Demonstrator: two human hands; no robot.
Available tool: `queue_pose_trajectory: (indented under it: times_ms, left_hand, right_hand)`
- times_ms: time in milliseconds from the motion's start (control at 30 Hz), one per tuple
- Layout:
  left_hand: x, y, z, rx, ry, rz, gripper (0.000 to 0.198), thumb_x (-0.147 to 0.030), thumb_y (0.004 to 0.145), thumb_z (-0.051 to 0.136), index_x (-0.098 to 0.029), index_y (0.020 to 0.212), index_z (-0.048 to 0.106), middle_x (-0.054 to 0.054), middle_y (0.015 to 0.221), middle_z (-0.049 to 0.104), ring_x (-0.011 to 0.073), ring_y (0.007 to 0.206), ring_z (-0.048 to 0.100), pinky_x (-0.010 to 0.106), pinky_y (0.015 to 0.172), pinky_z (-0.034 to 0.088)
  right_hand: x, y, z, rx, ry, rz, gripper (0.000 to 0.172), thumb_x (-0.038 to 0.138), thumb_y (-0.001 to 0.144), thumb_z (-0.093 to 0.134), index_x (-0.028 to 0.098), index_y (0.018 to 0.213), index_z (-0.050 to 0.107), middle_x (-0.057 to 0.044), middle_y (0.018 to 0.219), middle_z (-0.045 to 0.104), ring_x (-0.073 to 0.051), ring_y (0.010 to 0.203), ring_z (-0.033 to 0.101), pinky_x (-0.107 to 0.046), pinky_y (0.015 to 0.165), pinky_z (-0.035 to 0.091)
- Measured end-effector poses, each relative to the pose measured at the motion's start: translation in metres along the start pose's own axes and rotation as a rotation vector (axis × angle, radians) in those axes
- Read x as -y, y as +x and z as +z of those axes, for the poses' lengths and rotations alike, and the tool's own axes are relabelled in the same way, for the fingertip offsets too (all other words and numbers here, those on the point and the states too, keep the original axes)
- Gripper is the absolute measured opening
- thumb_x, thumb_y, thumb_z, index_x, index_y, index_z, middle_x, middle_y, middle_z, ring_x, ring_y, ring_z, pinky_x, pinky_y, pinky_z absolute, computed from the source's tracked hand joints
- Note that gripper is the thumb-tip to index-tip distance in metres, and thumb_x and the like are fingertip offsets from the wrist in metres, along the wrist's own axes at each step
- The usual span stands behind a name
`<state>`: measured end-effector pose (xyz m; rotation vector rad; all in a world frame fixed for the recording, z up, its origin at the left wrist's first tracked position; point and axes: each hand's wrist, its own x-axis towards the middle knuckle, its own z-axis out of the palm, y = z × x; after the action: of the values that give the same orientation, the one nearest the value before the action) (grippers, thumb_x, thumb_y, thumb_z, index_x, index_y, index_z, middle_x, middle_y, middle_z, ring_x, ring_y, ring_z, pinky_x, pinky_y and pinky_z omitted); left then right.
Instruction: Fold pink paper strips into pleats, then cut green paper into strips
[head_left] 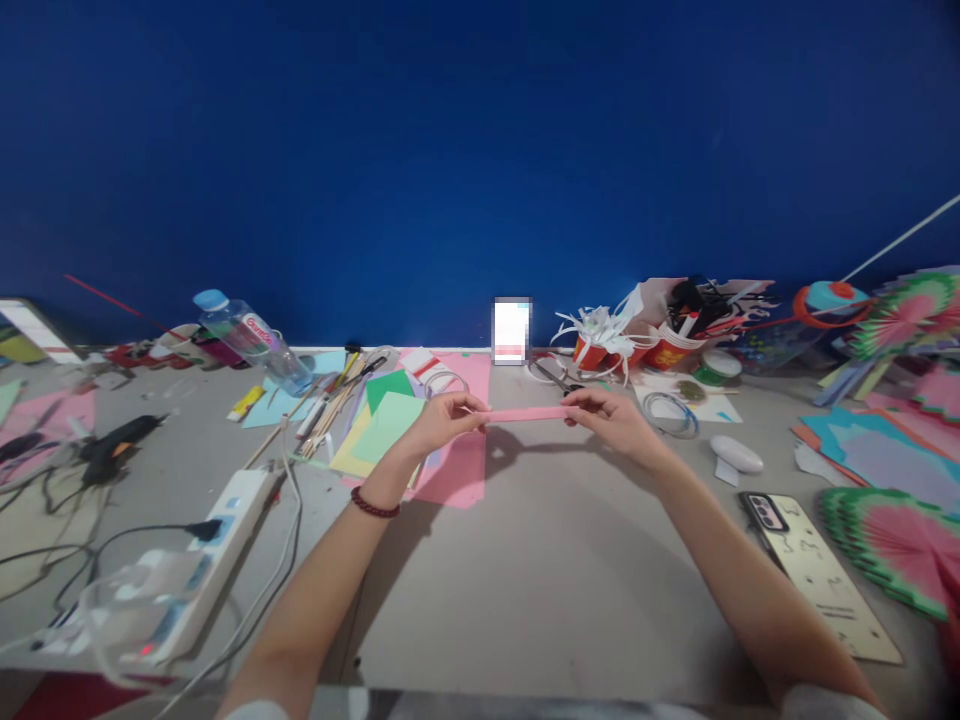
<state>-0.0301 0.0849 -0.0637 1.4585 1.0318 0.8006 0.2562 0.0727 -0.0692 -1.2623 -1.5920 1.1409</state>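
Observation:
A narrow pink paper strip (527, 413) is stretched level between my two hands, raised over the table. My left hand (450, 420) pinches its left end between thumb and fingers. The right end is pinched by my right hand (604, 412) in the same way. Under and beyond my left hand lie pink paper sheets (465, 480), with a light green sheet (386, 428) and a darker green sheet (390, 390) beside them. Behind the strip, a pair of dark-handled scissors (559, 380) lies near the wall, partly hidden by my right hand.
A power strip (225, 540) with plugs and cables lies at the left, near a black glue gun (120, 450). A tilted plastic bottle (255, 340) and a lit phone (511, 332) are at the back. Paper cups (667, 348), a patterned phone (821, 575) and folded paper fans (892, 545) occupy the right.

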Motion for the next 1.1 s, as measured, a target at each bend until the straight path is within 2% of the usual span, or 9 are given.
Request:
queue_pose_trajectory:
  times_ms: [67, 167, 300, 433, 533, 633, 700, 967, 1100]
  left_hand:
    - [-0.004, -0.002, 0.001, 0.017, 0.048, 0.037, 0.015, -0.030, 0.075, 0.067, -0.015, 0.076, 0.061, 0.003, 0.073, 0.065, 0.0163, 0.074, 0.066, 0.029, 0.073, 0.051]
    - [-0.010, -0.007, 0.005, -0.015, 0.278, 0.215, 0.003, -0.020, 0.076, 0.060, -0.017, 0.077, 0.059, 0.002, 0.079, 0.063, 0.0163, 0.079, 0.062, 0.031, 0.078, 0.049]
    - [-0.023, -0.018, 0.016, -0.069, 0.670, 0.372, 0.017, -0.029, 0.083, 0.060, -0.021, 0.097, 0.064, 0.003, 0.084, 0.068, 0.0183, 0.078, 0.061, 0.037, 0.085, 0.045]
    - [-0.031, -0.029, 0.032, -0.025, 0.918, 0.489, 0.025, -0.036, 0.092, 0.053, -0.022, 0.110, 0.063, 0.005, 0.095, 0.073, 0.0209, 0.087, 0.066, 0.046, 0.101, 0.036]
    - [-0.035, -0.035, 0.044, 0.007, 0.930, 0.548, 0.024, -0.034, 0.094, 0.050, -0.020, 0.109, 0.062, 0.006, 0.092, 0.073, 0.0201, 0.084, 0.067, 0.039, 0.091, 0.043]
    - [-0.039, -0.039, 0.052, 0.020, 0.819, 0.560, 0.023, -0.031, 0.096, 0.047, -0.018, 0.105, 0.064, 0.005, 0.088, 0.073, 0.0172, 0.076, 0.066, 0.027, 0.067, 0.047]
    - [-0.041, -0.042, 0.055, 0.016, 0.762, 0.564, 0.023, -0.028, 0.097, 0.045, -0.018, 0.102, 0.065, 0.005, 0.084, 0.072, 0.0152, 0.072, 0.065, 0.024, 0.061, 0.045]
    - [-0.038, -0.046, 0.057, -0.173, 0.966, 0.791, 0.020, -0.021, 0.096, 0.045, -0.016, 0.096, 0.065, 0.005, 0.075, 0.069, 0.0157, 0.069, 0.063, 0.027, 0.062, 0.044]
    - [-0.038, -0.050, 0.059, -0.236, 1.066, 0.892, 0.016, -0.016, 0.094, 0.047, -0.017, 0.101, 0.062, 0.003, 0.074, 0.068, 0.0151, 0.067, 0.061, 0.028, 0.060, 0.041]
  right_hand:
    - [0.004, -0.003, 0.002, -0.009, -0.069, -0.083, 0.035, 0.046, 0.080, 0.066, 0.017, 0.099, 0.069, -0.007, 0.084, 0.071, -0.019, 0.076, 0.066, -0.034, 0.072, 0.052]
    - [0.014, -0.010, 0.004, -0.059, -0.257, -0.265, 0.030, 0.043, 0.085, 0.062, 0.018, 0.100, 0.069, -0.009, 0.090, 0.072, -0.020, 0.081, 0.067, -0.033, 0.073, 0.053]
    - [0.029, -0.021, 0.008, -0.084, -0.502, -0.454, 0.022, 0.036, 0.091, 0.055, 0.022, 0.104, 0.067, -0.008, 0.096, 0.073, -0.019, 0.082, 0.069, -0.030, 0.073, 0.055]
    - [0.037, -0.032, 0.015, -0.046, -0.580, -0.612, 0.020, 0.028, 0.093, 0.054, 0.023, 0.109, 0.065, -0.006, 0.098, 0.073, -0.018, 0.088, 0.069, -0.030, 0.079, 0.055]
    - [0.040, -0.037, 0.022, -0.023, -0.581, -0.679, 0.019, 0.025, 0.093, 0.054, 0.024, 0.110, 0.064, -0.005, 0.096, 0.074, -0.017, 0.086, 0.069, -0.029, 0.079, 0.055]
    - [0.044, -0.041, 0.027, -0.030, -0.551, -0.706, 0.018, 0.026, 0.093, 0.056, 0.025, 0.108, 0.065, -0.004, 0.092, 0.075, -0.016, 0.083, 0.070, -0.027, 0.077, 0.056]
    - [0.047, -0.042, 0.029, -0.055, -0.521, -0.693, 0.017, 0.027, 0.092, 0.056, 0.024, 0.105, 0.067, -0.005, 0.092, 0.075, -0.016, 0.082, 0.071, -0.027, 0.077, 0.056]
    - [0.057, -0.046, 0.029, -0.055, -0.401, -0.509, 0.027, 0.036, 0.084, 0.066, 0.022, 0.107, 0.069, -0.007, 0.094, 0.076, -0.019, 0.081, 0.073, -0.028, 0.073, 0.058]
    - [0.064, -0.048, 0.027, -0.036, -0.357, -0.476, 0.020, 0.037, 0.084, 0.067, 0.023, 0.095, 0.073, -0.006, 0.089, 0.077, -0.018, 0.077, 0.072, -0.028, 0.071, 0.058]
